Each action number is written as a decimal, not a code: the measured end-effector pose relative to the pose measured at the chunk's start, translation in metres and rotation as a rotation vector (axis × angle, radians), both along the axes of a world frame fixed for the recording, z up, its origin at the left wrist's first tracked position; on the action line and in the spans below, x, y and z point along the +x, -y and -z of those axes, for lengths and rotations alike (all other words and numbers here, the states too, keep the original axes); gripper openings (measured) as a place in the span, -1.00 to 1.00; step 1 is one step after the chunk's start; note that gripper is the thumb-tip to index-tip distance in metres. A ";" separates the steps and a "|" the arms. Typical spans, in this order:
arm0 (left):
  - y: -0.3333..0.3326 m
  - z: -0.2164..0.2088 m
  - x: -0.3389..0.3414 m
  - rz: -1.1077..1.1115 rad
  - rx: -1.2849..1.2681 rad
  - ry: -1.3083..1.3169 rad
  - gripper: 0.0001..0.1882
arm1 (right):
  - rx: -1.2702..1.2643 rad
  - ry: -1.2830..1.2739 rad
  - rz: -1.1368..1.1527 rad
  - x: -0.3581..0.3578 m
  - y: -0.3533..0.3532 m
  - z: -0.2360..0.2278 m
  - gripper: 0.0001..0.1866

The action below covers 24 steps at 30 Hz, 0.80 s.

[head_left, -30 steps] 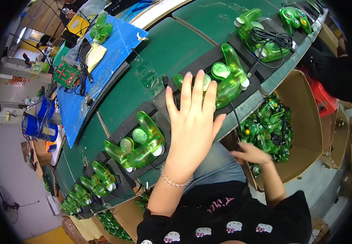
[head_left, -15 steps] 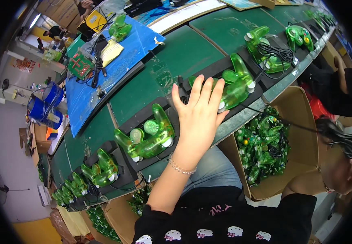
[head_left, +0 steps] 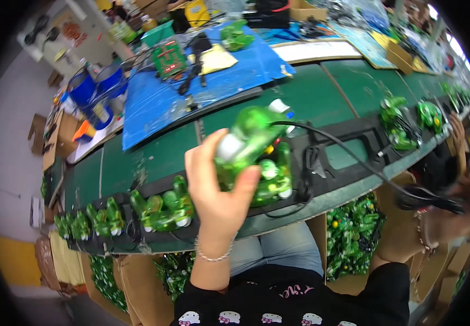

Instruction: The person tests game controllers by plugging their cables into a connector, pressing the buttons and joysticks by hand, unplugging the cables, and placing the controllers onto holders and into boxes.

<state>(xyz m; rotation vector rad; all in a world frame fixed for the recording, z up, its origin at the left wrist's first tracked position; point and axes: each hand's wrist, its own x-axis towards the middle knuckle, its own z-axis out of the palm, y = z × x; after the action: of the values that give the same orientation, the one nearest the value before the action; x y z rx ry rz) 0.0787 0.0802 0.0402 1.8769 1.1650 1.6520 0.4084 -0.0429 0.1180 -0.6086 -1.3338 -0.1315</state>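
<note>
We see the left hand [head_left: 213, 182] gripping a translucent green controller [head_left: 254, 122] above a black foam strip [head_left: 373, 137], partly hiding a second controller [head_left: 266, 194]; its black cable [head_left: 322, 132] arcs to a coiled bundle [head_left: 429, 202] at the blurred right hand [head_left: 463, 209], whose grip we cannot tell. We judge that a tug on the cable could twist the held piece loose, dropping it onto its neighbour.

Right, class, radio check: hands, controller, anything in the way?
Left hand gripping green controller, raised over bench. Right hand blurred, at cable bundle. Cable strung across bench edge.
</note>
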 end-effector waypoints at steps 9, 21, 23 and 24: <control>0.049 0.031 -0.114 0.302 -0.293 1.047 -0.51 | -0.551 0.348 0.072 -0.203 -0.231 0.031 -0.75; 0.026 0.031 -0.142 0.410 -0.468 1.459 -0.51 | -0.959 1.300 0.041 -0.274 -0.303 0.119 -0.55; 0.026 0.029 -0.145 0.441 -0.474 1.481 -0.52 | -0.956 1.270 0.053 -0.279 -0.300 0.117 -0.54; 0.026 0.026 -0.144 0.469 -0.453 1.543 -0.57 | -0.934 1.237 0.058 -0.281 -0.298 0.119 -0.53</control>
<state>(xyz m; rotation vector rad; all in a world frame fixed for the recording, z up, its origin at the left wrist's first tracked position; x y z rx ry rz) -0.0656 0.0537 0.0144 0.2087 0.2848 1.6411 0.1274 0.2546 -0.0010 -1.4828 -2.6046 0.1186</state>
